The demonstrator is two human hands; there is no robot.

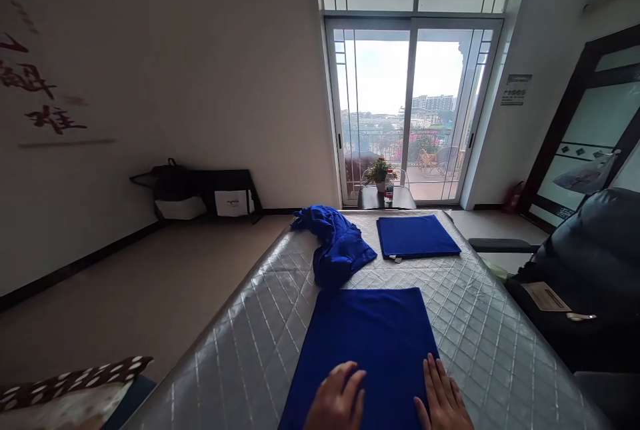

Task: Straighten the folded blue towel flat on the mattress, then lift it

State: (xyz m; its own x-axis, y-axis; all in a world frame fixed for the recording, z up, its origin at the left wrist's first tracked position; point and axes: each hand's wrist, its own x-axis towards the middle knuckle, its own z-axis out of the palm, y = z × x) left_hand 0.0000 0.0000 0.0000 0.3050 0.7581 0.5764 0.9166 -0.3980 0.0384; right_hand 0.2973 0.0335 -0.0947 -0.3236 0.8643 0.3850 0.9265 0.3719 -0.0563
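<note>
A flat blue cloth (pixel 373 330), laid out as a smooth rectangle, spreads over the mattress in front of me. My right hand (pixel 443 395) lies flat along its right edge, fingers stretched forward. Over its lower middle is my left hand (pixel 339 398), fingers bent and slightly apart, with nothing seen in it. Beyond the far edge a crumpled blue cloth (pixel 340 247) sits in a loose heap, touching or nearly touching the flat one. Farther back to the right is a neatly folded blue cloth (pixel 419 237) with a small white tag at its near edge.
The quilted silvery mattress (pixel 255 323) carries all the cloths. To the right stands a dark armchair (pixel 595 270) with a card (pixel 546 297) on it. A small table (pixel 373 199) holds a plant and a bottle (pixel 389 187). A polka-dot fabric (pixel 75 380) is at lower left.
</note>
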